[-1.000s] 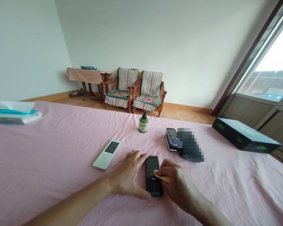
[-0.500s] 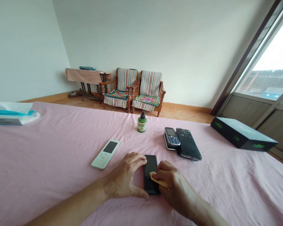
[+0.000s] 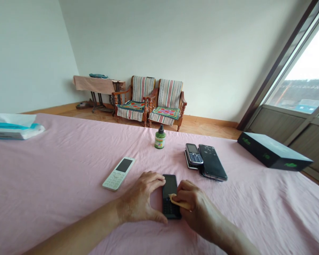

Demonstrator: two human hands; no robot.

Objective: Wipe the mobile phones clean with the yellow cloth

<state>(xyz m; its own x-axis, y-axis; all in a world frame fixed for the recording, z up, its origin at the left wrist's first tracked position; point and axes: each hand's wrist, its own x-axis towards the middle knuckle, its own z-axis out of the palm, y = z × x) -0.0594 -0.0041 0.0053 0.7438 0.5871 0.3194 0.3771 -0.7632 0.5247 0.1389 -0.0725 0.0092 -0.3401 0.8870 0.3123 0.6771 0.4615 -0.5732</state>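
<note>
A black keypad phone (image 3: 169, 187) lies face up on the pink cloth in front of me. My left hand (image 3: 140, 200) grips its left edge, thumb and fingers curved around it. My right hand (image 3: 194, 203) is closed on a small tan cloth pad (image 3: 175, 199) and presses it onto the phone's keypad. A white keypad phone (image 3: 119, 173) lies to the left of my hands. Behind them stands a small green bottle (image 3: 160, 138) with a black cap.
A small dark keypad phone (image 3: 193, 155) and a black smartphone (image 3: 212, 162) lie side by side at right. A black box (image 3: 273, 151) sits near the right edge, a tissue pack (image 3: 13, 126) at far left. Two wooden chairs (image 3: 154, 102) stand by the far wall.
My right hand has slid the tan pad a little along the black phone. The view has shifted slightly. My left hand keeps its hold.
</note>
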